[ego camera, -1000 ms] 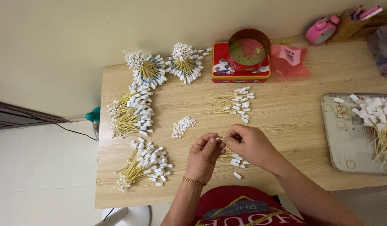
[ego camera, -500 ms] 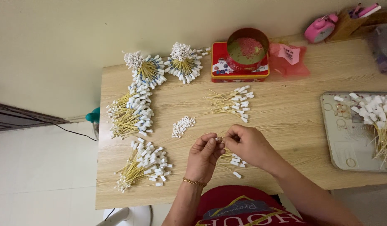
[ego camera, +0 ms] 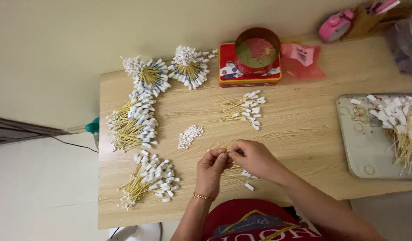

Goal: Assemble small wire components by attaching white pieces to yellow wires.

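Tagged strings (ego camera: 404, 129) cut off right.

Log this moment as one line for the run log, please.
left hand: pinching a small yellow string tag | right hand: fingertips meeting left's | loose white beads: beside hands | tagged bundles: along table left edge

Over the wooden table (ego camera: 304, 134), the left hand (ego camera: 210, 169) and right hand (ego camera: 255, 158) meet fingertip to fingertip, seemingly pinching a thin yellow string (ego camera: 227, 154), with loose tags (ego camera: 247, 175) just beneath and small white beads (ego camera: 189, 136) nearby.
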